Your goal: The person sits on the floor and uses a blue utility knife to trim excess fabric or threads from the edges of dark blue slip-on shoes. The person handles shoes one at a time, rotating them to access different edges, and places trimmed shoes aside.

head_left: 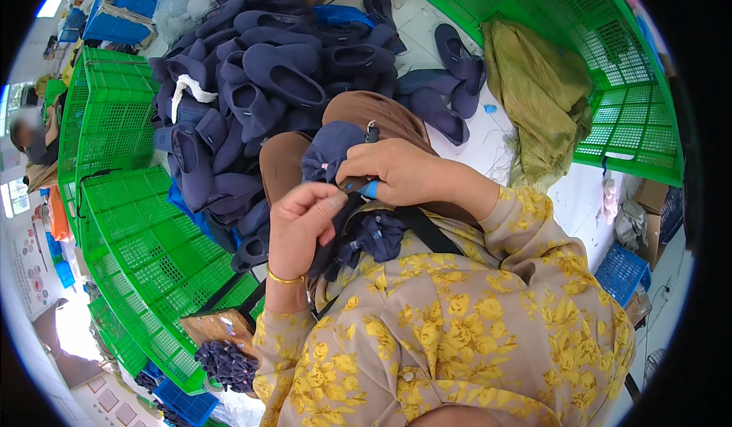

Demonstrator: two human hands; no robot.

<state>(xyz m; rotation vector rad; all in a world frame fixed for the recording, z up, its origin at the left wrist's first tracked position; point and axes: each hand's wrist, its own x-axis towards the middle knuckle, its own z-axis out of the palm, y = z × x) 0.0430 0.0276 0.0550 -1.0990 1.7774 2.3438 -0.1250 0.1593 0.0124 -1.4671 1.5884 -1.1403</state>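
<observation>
My left hand (299, 225), with a gold bangle at the wrist, pinches thumb and forefinger together; whatever lies between them is too small to make out. Close against it, my right hand (400, 171) is curled, with a blue wrap on one finger. A small black piece with a metal end (372, 131) sticks out beyond the right knuckles, and what the fingers close on is mostly hidden. On my lap, just beyond both hands, rests a navy cloth shoe (333, 146) with a gathered bow on it. Several loose navy bows (375, 236) lie in my lap below the hands.
A large heap of navy shoes (282, 72) fills the floor ahead and left. Green plastic crates (145, 236) stand left, another green crate (633, 122) right. An olive cloth sack (537, 91) lies beside it. A wooden board (221, 328) sits by my left elbow. Another person (40, 141) is far left.
</observation>
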